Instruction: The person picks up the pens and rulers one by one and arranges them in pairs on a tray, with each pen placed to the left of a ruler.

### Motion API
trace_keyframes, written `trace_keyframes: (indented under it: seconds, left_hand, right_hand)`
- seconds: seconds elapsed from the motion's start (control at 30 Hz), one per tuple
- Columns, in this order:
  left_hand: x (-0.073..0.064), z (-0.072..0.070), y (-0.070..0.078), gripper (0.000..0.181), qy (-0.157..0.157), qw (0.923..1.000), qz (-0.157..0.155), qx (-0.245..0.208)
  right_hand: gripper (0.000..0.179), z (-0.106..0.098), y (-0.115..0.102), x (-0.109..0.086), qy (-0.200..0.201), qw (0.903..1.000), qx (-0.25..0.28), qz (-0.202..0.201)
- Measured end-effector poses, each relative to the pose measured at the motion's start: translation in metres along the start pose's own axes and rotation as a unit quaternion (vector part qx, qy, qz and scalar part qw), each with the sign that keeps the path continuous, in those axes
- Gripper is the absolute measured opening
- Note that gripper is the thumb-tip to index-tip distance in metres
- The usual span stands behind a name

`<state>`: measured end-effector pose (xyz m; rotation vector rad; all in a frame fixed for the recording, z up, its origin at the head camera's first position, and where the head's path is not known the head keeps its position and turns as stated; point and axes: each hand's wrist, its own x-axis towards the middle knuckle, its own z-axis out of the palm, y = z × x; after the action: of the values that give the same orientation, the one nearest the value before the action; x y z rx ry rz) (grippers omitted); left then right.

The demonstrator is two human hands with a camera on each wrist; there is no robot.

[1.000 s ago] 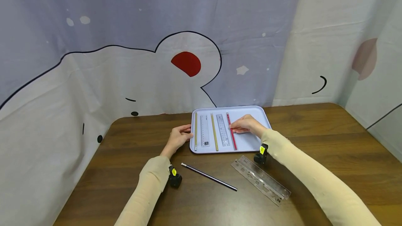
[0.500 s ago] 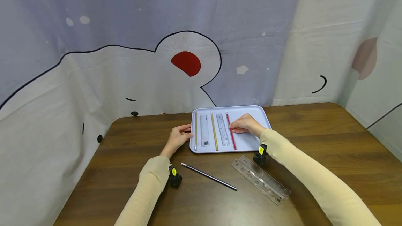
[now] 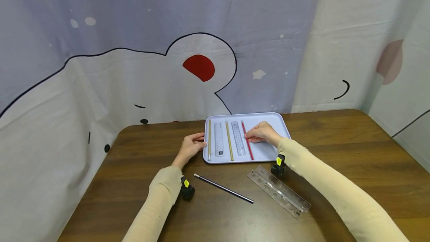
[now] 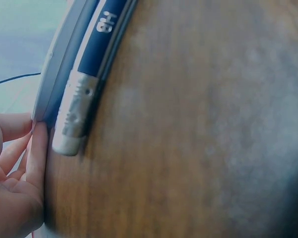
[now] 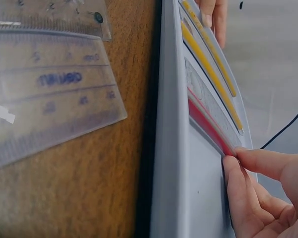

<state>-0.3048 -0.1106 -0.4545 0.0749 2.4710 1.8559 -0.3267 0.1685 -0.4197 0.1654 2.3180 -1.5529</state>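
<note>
A white tray (image 3: 273, 120) lies at the back of the table. My left hand (image 3: 190, 148) holds its left edge; in the left wrist view thumb and fingers (image 4: 38, 158) pinch the rim. On the tray, a red pencil (image 3: 250, 151) lies between thumb and fingertips of my right hand (image 3: 264, 133), as the right wrist view also shows. Left of it, side by side, are a clear ruler (image 3: 238, 139), a yellow pencil (image 3: 229, 141), another clear ruler (image 3: 218, 141) and a second yellow pencil (image 3: 209, 141) along the left rim.
In front of the tray, a dark blue pencil (image 3: 223, 188) lies slantwise on the wooden table (image 3: 141, 160). To its right, below the right forearm, two clear rulers (image 3: 279, 193) lie together. A patterned curtain (image 3: 268, 47) hangs behind the table.
Hardly anything differs: the far end of the red pencil has shifted very slightly to the left with my right hand. The left hand keeps its place on the tray.
</note>
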Motion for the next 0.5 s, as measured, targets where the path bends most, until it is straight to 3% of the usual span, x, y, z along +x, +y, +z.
trace_keyframes:
  seconds: [0.5]
  left_hand:
    - [0.0029,0.0009,-0.001,0.045,0.0,1.0,0.0,0.001]
  right_hand:
    - [0.03,-0.0007,-0.0009,-0.0024,0.011,0.9998,-0.013,-0.008]
